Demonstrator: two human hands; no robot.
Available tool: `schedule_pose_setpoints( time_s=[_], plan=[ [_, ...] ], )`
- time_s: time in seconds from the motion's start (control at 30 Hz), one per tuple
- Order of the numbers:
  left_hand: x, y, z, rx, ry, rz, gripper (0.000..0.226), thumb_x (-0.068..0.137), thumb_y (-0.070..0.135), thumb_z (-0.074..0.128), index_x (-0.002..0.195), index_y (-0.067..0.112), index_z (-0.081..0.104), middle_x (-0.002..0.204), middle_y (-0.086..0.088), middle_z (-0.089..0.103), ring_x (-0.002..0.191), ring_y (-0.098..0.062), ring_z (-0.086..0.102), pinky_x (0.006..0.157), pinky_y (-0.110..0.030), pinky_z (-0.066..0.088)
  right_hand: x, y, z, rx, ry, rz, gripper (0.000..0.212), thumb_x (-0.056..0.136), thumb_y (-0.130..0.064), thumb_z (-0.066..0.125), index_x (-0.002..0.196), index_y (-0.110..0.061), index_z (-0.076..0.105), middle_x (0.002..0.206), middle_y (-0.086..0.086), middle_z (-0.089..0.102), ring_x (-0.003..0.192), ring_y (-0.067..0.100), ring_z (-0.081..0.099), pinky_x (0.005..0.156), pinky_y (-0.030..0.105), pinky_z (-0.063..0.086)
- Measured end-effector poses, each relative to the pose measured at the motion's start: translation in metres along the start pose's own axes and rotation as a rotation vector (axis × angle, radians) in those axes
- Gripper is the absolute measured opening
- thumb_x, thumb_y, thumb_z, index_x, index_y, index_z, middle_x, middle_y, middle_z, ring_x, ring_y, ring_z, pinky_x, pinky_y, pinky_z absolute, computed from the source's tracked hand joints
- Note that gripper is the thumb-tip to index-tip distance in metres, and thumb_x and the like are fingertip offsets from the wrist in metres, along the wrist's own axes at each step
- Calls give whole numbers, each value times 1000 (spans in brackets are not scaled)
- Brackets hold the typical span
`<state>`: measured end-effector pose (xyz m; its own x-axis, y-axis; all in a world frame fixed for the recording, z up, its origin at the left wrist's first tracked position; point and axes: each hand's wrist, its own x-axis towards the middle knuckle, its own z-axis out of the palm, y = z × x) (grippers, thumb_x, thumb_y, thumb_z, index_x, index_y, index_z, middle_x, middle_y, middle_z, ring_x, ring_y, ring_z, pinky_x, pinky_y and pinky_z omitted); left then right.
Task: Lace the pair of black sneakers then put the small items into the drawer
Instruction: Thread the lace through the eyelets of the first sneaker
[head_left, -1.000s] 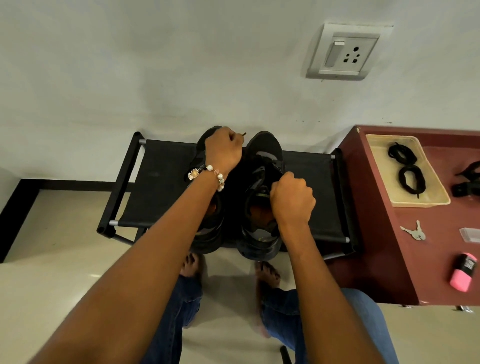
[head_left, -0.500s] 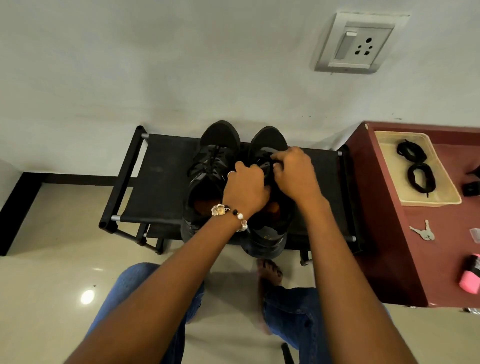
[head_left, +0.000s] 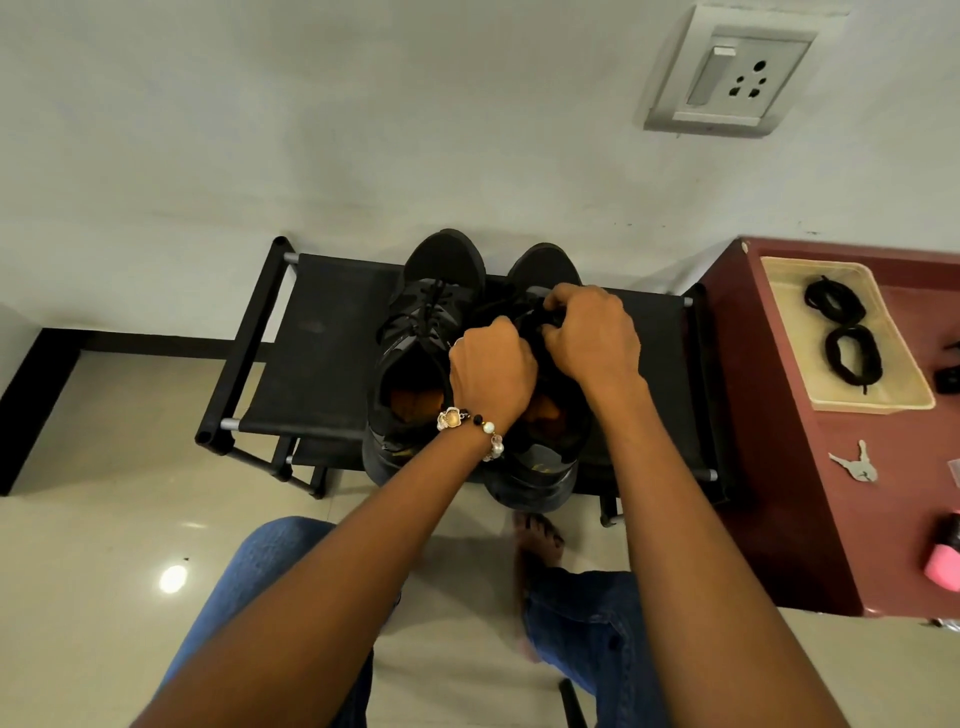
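Note:
Two black sneakers stand side by side on a black shoe rack (head_left: 311, 358), toes to the wall. The left sneaker (head_left: 421, 332) shows a black lace through its eyelets. Over the tongue of the right sneaker (head_left: 540, 467) both hands meet. My left hand (head_left: 491, 371), with a beaded bracelet on the wrist, is curled on the black lace (head_left: 540, 314) of that shoe. My right hand (head_left: 592, 332) pinches the same lace just beyond it. The eyelets of the right sneaker are hidden under the hands.
A maroon cabinet top (head_left: 810, 499) stands at the right. On it sit a beige tray (head_left: 789, 332) with coiled black laces (head_left: 852, 353), a set of keys (head_left: 857, 465) and a pink object (head_left: 943, 564) at the frame edge. A wall socket (head_left: 727, 78) is above. My feet and jeans are below the rack.
My left hand came down from the toe of the left sneaker to the right sneaker's tongue. My right hand moved up the shoe to meet it. Both hold the lace close together.

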<state>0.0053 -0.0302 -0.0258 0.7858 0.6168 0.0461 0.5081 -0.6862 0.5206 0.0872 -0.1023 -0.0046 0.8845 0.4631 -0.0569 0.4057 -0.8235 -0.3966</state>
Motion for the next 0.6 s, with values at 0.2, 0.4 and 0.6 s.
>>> schedule_pose_setpoints(
  time_s=[0.2,0.4,0.6],
  plan=[
    [-4,6,6,-23,71,-63,23,98,18,41,98,5,60,82,-12,65,80,-32,62,65,-32,32,-3,-7,5,-109,77,58,21,95,-26,55,114,-28,64,109,9,62,100,32,60,75,38,46],
    [-4,6,6,13,74,-67,25,98,20,40,101,6,60,85,-13,67,84,-34,63,66,-34,35,-7,-7,6,-36,156,91,21,96,-27,50,111,-16,59,105,13,64,96,37,60,65,34,39],
    [-6,7,6,13,62,-82,25,99,21,39,103,6,59,86,-14,66,87,-34,63,65,-32,36,7,19,0,477,149,430,27,96,-33,58,88,-10,68,93,7,70,95,27,65,77,32,45]
  ],
)
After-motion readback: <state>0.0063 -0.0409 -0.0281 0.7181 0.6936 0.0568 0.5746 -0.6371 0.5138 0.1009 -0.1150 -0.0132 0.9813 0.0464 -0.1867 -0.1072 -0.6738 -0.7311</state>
